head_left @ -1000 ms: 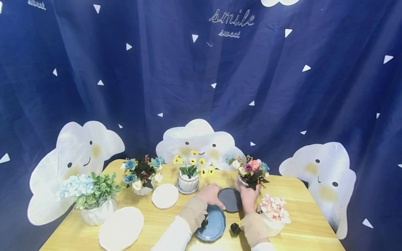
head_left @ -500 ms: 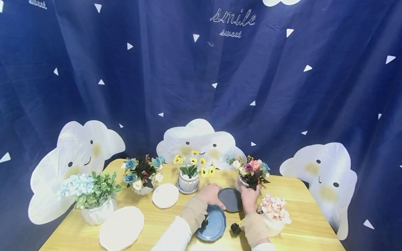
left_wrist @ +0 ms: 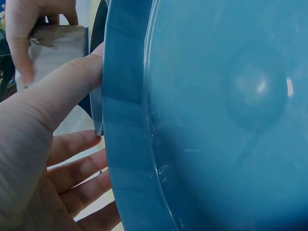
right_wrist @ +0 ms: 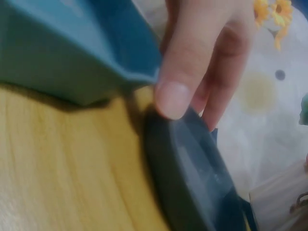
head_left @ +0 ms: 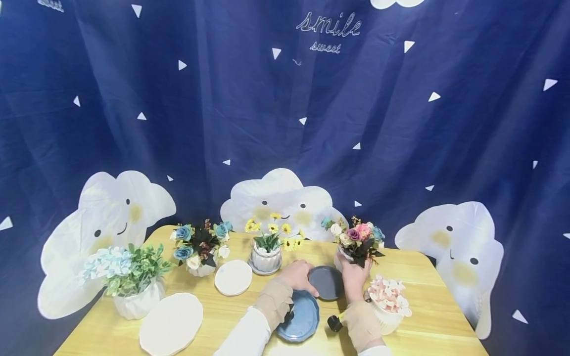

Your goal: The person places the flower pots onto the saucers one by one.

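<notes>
In the head view, my left hand (head_left: 297, 275) holds the left rim of a small dark grey plate (head_left: 327, 284). The right wrist view shows the left thumb (right_wrist: 174, 98) on that rim, with fingers farther along the edge. My right hand (head_left: 354, 279) grips a white flowerpot (left_wrist: 62, 48) of pink, purple, white and blue artificial flowers (head_left: 355, 236), just behind the plate's right side. Below the left hand lies a larger blue plate (head_left: 300, 319), partly covered by the left wrist; it fills much of the left wrist view.
A pink-flowered pot (head_left: 387, 309) stands right of my right wrist. Yellow flowers in a white pot (head_left: 266, 259) sit on a saucer at the back. Leftward are a small white plate (head_left: 233, 278), a large white plate (head_left: 171, 324), blue roses (head_left: 202, 244) and a hydrangea pot (head_left: 140, 299).
The flowerpot in my right hand has shifted slightly to the right, its flowers moving with it. My left hand and the plates look the same.
</notes>
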A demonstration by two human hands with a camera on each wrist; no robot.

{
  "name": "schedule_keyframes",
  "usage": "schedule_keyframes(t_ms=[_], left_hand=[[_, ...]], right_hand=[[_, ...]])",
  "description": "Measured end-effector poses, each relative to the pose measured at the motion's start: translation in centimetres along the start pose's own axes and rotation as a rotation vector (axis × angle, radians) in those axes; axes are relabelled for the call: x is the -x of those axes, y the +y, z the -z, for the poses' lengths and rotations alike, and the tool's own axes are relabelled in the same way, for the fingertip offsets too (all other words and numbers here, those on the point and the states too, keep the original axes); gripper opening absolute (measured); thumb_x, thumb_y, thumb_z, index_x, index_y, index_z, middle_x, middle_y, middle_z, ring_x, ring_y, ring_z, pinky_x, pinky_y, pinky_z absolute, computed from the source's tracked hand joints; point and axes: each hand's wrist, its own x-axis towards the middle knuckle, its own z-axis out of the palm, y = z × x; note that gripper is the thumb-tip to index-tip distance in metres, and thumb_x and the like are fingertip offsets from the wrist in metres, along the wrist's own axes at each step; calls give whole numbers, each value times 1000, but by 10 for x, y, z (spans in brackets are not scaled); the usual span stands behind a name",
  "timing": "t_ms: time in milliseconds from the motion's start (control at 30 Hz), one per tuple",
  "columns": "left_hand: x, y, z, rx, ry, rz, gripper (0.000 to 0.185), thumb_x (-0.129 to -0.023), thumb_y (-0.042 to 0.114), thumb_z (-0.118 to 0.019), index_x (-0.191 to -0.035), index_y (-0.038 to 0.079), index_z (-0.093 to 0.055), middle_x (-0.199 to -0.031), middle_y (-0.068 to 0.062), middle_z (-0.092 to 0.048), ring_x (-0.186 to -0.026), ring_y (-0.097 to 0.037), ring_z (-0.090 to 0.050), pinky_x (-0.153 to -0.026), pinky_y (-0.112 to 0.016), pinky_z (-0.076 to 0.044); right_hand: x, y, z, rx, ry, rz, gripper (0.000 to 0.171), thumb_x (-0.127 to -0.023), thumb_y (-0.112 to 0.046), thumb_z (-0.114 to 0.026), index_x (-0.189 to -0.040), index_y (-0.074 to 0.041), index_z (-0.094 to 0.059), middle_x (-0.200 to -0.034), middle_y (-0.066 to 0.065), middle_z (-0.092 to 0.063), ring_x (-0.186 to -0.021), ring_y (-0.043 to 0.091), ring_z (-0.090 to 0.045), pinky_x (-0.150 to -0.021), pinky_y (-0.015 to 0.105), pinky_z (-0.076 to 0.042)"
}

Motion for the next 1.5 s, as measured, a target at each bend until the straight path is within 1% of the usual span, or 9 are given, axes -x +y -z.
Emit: schedule_keyframes(t_ms=[200, 367, 600, 733, 833, 933, 1200, 1333, 1500], left_hand=[[3, 1, 4, -5, -6, 10, 64, -59, 49, -88, -110, 16, -69, -99, 1, -65, -92, -15, -61, -79, -27, -53], [1, 0, 2, -19, -4, 7, 64, -60, 51, -87, -110, 16, -69, -98, 1, -65, -91, -14, -61, -78, -27, -53], [0, -1, -1, -24, -9, 4, 72, -61, 52, -86, -120, 16, -67, -103, -1, -67, -95, -16, -62, -82, -28, -54], [2, 0, -1, -25, -12, 7, 76, -61, 52, -86, -124, 15, -65, -106, -3, -68, -98, -18, -63, -84, -29, -54], [2, 0, -2, -25, -5, 7, 72, -60, 51, -87, -120, 16, -67, -105, -2, -69, -97, -18, -63, -83, -29, -54], [1, 0, -3, -24, 7, -1, 65, -59, 50, -87, -113, 17, -69, -101, 0, -70, -94, -16, -63, -81, -27, -54], [1, -1, -4, -21, 26, -15, 56, -58, 49, -87, -103, 20, -71, -96, 2, -71, -89, -13, -62, -79, -25, -53], [1, -1, -5, -10, 37, -22, 54, -57, 48, -88, -101, 22, -72, -95, 3, -72, -88, -12, -62, -77, -24, -53], [1, -1, -5, -27, 41, -27, 55, -57, 49, -88, -103, 23, -71, -96, 2, -72, -90, -12, -62, -79, -25, -54]], right_hand=[[5, -11, 3, -41, 2, 12, 84, -68, -14, -86, -136, 8, -43, -139, 29, -44, -131, 38, -41, -118, 46, -26], [11, -17, 4, -67, -19, 38, 80, -68, -12, -86, -136, 6, -47, -140, 26, -49, -132, 34, -42, -118, 45, -27], [21, -16, 8, 26, -30, 94, 73, -67, -17, -86, -129, 4, -54, -127, 26, -53, -119, 37, -46, -110, 47, -33], [26, -16, 10, 50, -44, 155, 68, -66, -18, -87, -125, 1, -59, -123, 23, -61, -115, 36, -49, -107, 44, -35], [31, -17, 11, 73, -55, 178, 66, -66, -19, -87, -124, 0, -61, -122, 22, -63, -114, 36, -50, -106, 44, -36], [37, -17, 12, 75, -63, 163, 66, -67, -19, -87, -124, 1, -61, -122, 23, -61, -113, 36, -50, -105, 45, -37], [51, -13, 10, 55, -105, 168, 55, -67, -16, -87, -116, -4, -66, -112, 13, -68, -103, 21, -58, -93, 26, -42], [56, -11, 9, 74, -126, 193, 54, -66, -15, -87, -114, -4, -67, -111, 13, -69, -103, 22, -58, -93, 28, -43], [60, -8, 8, 89, -117, 231, 53, -64, -15, -88, -111, -3, -69, -109, 15, -70, -102, 26, -57, -92, 31, -41]])
